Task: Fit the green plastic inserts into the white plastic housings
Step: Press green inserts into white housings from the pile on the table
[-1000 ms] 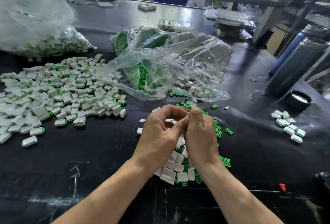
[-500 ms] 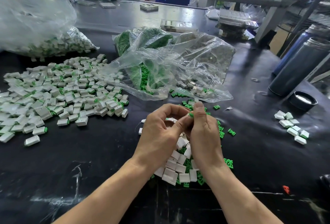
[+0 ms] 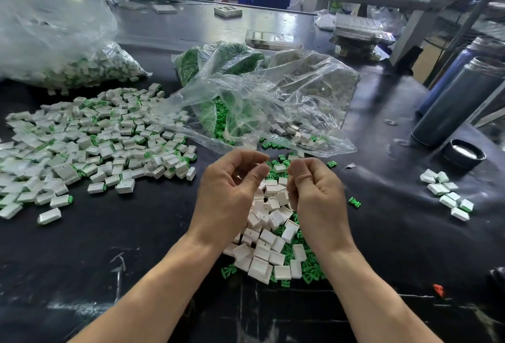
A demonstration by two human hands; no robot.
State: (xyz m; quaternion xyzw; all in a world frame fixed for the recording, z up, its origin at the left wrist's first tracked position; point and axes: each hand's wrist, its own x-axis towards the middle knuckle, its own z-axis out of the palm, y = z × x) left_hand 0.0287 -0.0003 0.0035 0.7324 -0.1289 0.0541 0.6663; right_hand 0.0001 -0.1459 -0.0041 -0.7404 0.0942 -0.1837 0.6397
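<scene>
Place: factory assembly bench.
Surface: black worktable (image 3: 382, 233), scuffed at its near edge.
Stock: clear bags (image 3: 273, 96) of parts mid-table; assembled pieces (image 3: 95, 146) heaped toward the left edge.
Background: metal racking (image 3: 426, 14), cluttered shelves.

We see a glossy black table (image 3: 109, 233) with pale scuffs. On it lie white housings (image 3: 269, 244) mixed with bright green inserts (image 3: 311, 274). To the left we see a spread of white pieces with green ends (image 3: 95, 146). Clear plastic bags (image 3: 273, 102) show green and grey-white through their film. We note two dark blue-grey cylinders (image 3: 459, 102) at the right, a black cap (image 3: 464, 154) with a silvery inside, and a small orange-red scrap (image 3: 438, 290) near the front edge.
</scene>
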